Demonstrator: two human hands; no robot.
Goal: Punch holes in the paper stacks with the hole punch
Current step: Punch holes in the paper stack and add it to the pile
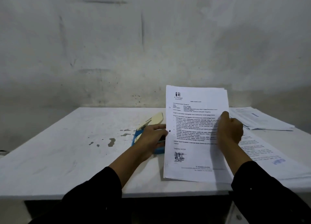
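Note:
A printed paper stack [193, 133] is lifted and tilted above the white table [67, 148], right of centre. My right hand [230, 129] grips its right edge, thumb on the front. A dark hole shows near its left edge. A blue hole punch [143, 133] with a cream lever stands on the table beside the stack's left edge. My left hand [153, 136] rests on the punch's blue base, fingers reaching behind the paper; their tips are hidden.
A second pile of printed sheets [262, 119] lies at the table's back right. More sheets [269, 156] lie under the held stack at the right front. Paint is chipped [111, 142] on the table left of the punch. A grey wall rises behind.

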